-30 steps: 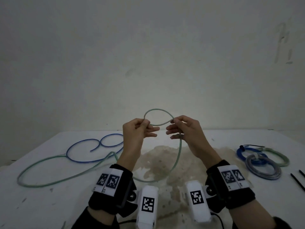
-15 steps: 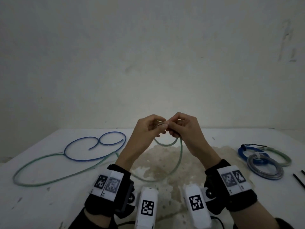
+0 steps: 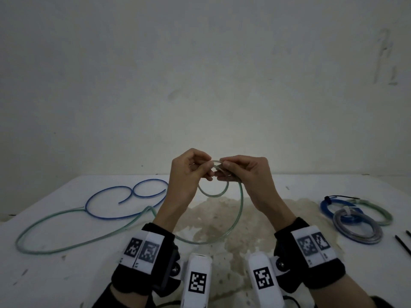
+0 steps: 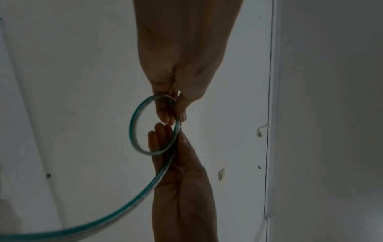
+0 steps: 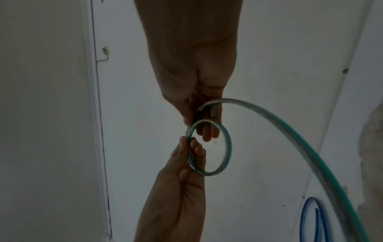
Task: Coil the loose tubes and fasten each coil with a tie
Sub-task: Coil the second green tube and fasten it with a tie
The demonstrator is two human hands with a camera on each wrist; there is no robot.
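A long green tube [image 3: 241, 210] is held up over the table [image 3: 266, 187]. One end is turned into a small loop [image 3: 213, 194] that hangs under my hands. My left hand [image 3: 208, 168] pinches the top of the loop between thumb and fingers. Touching it from the right, my right hand [image 3: 222, 168] pinches the same crossing. In the left wrist view the loop [image 4: 134, 124] hangs from my left hand's fingers [image 4: 165, 114]. In the right wrist view the loop [image 5: 228, 147] sits between both hands. The rest of the tube trails down and left across the table [image 3: 66, 247].
A loose blue tube [image 3: 124, 196] lies curled at the back left. Three tied coils lie at the right: blue [image 3: 327, 210], green [image 3: 380, 213] and grey [image 3: 360, 238]. Black ties [image 3: 402, 243] lie at the right edge. A stained patch [image 3: 233, 218] covers the table's middle.
A second ago a wide loop stood above my hands, which were apart. My hands have come together, and a smaller loop now hangs below them.
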